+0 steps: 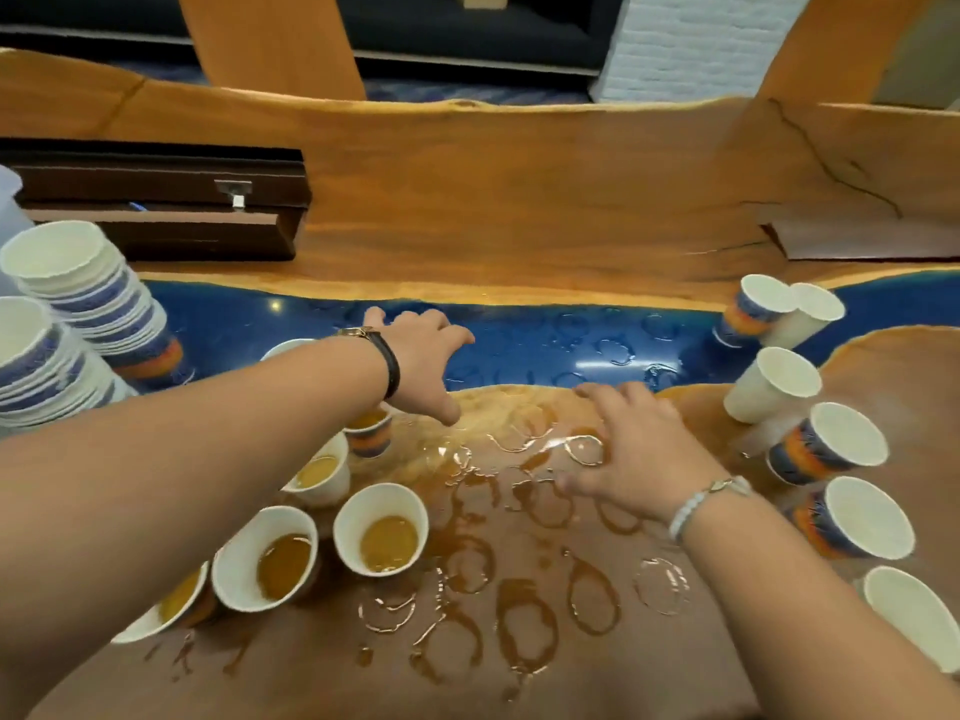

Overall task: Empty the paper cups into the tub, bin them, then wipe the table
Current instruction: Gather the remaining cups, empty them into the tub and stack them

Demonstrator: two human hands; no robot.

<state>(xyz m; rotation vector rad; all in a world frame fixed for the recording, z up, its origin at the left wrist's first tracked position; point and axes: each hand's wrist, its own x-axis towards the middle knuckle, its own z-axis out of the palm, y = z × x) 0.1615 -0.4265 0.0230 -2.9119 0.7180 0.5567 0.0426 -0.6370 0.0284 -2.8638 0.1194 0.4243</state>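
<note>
A long wooden bench (519, 200) with a blue resin strip fills the room's foreground. Nested empty cups (88, 304) lean at its left end, probably stacked for binning together. Unemptied cups (382, 535) cluster under the left arm and loose empties (831, 444) line the right. The left hand (421, 361) and right hand (639, 449) hover spread, holding nothing, above brown rings (524, 621).

A white brick pillar (691, 44) stands beyond the far edge of the live-edge wooden tabletop (519, 200), whose glossy blue band catches small glints of light. Left of the pillar lie blue patterned carpet (467, 92) and a dark upholstered seat (467, 33). An upright wooden slab (270, 39) stands further left of the pillar, with another just to the pillar's right.
</note>
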